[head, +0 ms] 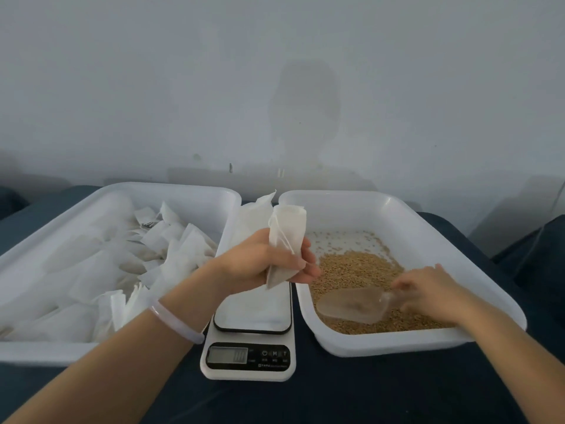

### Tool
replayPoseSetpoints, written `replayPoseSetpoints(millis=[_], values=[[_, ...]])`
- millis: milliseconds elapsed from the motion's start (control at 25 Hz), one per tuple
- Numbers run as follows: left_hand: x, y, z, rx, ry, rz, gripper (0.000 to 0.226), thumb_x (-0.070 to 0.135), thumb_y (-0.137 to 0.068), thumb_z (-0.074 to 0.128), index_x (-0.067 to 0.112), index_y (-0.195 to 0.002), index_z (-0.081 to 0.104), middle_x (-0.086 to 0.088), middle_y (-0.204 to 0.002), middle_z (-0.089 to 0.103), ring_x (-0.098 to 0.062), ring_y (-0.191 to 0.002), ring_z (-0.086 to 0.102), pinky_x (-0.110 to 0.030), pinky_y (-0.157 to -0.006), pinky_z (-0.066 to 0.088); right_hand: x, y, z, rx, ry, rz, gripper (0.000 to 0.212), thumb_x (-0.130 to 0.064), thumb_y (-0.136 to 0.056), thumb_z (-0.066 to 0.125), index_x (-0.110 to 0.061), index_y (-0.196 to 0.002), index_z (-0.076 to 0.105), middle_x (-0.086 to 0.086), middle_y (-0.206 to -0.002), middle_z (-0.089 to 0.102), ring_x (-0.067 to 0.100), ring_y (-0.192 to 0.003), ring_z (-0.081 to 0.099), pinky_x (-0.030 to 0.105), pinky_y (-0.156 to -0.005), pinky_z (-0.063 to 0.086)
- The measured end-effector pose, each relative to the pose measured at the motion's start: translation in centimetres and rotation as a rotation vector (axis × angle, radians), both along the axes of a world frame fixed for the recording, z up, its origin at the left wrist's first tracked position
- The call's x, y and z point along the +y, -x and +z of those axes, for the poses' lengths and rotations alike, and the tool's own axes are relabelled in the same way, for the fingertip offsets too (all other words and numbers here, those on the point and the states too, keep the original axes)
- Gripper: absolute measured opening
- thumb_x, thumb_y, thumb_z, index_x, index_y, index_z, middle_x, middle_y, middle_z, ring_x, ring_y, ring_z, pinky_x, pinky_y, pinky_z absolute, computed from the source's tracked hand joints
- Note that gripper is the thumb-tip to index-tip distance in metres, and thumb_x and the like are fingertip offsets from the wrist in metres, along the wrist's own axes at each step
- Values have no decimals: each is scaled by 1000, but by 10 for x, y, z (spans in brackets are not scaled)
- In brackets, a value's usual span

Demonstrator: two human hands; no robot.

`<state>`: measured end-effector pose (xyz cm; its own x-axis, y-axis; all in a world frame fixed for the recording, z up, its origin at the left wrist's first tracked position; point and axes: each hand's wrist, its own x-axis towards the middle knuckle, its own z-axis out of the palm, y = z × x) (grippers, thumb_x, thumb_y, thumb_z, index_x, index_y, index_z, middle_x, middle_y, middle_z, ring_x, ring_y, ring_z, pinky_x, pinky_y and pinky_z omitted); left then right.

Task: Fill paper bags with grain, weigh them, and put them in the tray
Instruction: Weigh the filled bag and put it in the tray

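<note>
Left hand (269, 258): fingers curled round the lower half of a white paper bag (289, 234), firm hold, palm up. Bag stands roughly upright, mouth at the top, drawstring hanging down its front. I can't tell how much is inside; the bottom corner below the fingers looks slightly darker.

Bag sits in the air over the far end of the scale (247, 359), between the two trays, touching neither.

Right hand (428, 289): blurred, fingers closed on the handle of a translucent scoop (351, 306). Scoop bowl points left and lies low on the grain (351, 267). I can't tell if it's loaded.

Grain is in the right tray (397, 344), heaped toward the near half, with scattered kernels at the far end.

Left tray (46, 351): white, piled with white bags (171, 246) lying at all angles. I can't read their fill from here.

Scale: white body, platform (253, 310) bare under the held bag, display facing me, digits unreadable.

A stack of flat bags (253, 215) lies in the gap between the trays, behind the held bag.

Pale bracelet (177, 322) on the left wrist. Everything stands on a dark blue cloth (336, 399), with a plain grey wall behind.
</note>
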<state>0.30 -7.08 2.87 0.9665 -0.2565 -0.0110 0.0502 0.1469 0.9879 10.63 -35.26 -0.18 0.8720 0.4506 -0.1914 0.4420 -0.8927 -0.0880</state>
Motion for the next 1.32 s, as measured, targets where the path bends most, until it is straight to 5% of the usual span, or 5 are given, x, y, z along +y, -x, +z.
replayPoseSetpoints(millis=[280, 520, 800, 1120, 1320], values=[[14, 13, -4, 105, -130, -422, 32, -12, -73, 48, 1, -100, 56, -13, -97, 62, -25, -90, 67, -36, -84, 55, 116, 60, 41, 454, -1125, 296, 65, -41, -63, 82, -47, -117, 47, -16, -104, 68, 1, -102, 62, 18, -87, 50], [38, 15, -8, -76, -519, 24, 23, 16, -72, 76, 23, -91, 64, 16, -80, 67, -1, -81, 62, -15, -73, 48, 159, 61, 39, 134, -1084, 241, 9, -26, -75, 76, -33, -77, 71, -8, -75, 69, 4, -66, 60, 13, -62, 48], [58, 3, -28, -241, -1034, 343, 41, 18, -84, 67, 22, -46, 53, 9, -36, 34, -7, -42, 30, -16, -42, 25, 165, 41, 22, 148, -662, 199, 48, -44, -65, 80, -32, -106, 59, -22, -94, 56, -4, -88, 53, 11, -69, 38], [57, 0, -36, -305, -1401, 215, 17, 19, -84, 62, 10, -69, 62, -8, -74, 64, -27, -79, 58, -28, -102, 25, 178, 39, -3, -30, -384, 302, 24, -34, -78, 70, -13, -89, 69, -2, -78, 64, 17, -81, 49, 37, -107, 21], [53, -5, -36, -329, -1566, 179, 18, 18, -85, 55, 14, -67, 57, -8, -78, 64, -28, -79, 58, -33, -107, 23, 184, 39, -7, -97, -250, 321, 24, -43, -82, 60, -23, -90, 71, -8, -68, 48, 17, -82, 38, 34, -88, 27]])
